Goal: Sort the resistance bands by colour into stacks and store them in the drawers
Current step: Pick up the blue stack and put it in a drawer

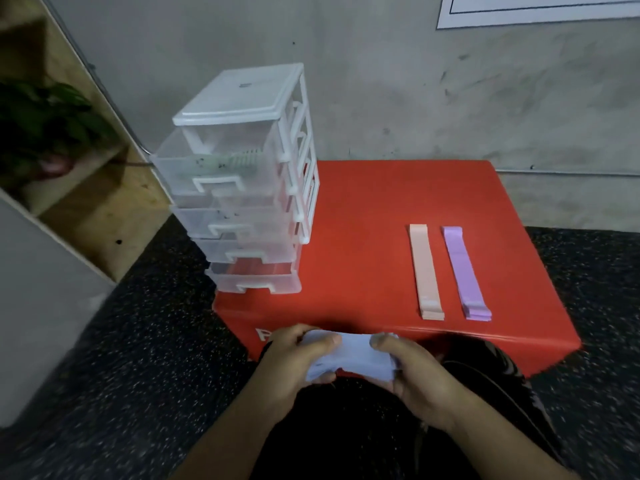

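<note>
The left hand (298,355) and right hand (414,374) each pinch an end of a folded bundle of pale blue bands (353,356), thumbs on top, just before the red box's (363,216) near edge. Folded rubber may spring open, so a slack thumb could spill layers to the floor (the pink stack (426,271) and purple stack (464,271) lie safely apart). The drawer unit (239,95), its top drawer (173,164) pulled out, might tip under a hard push.
</note>
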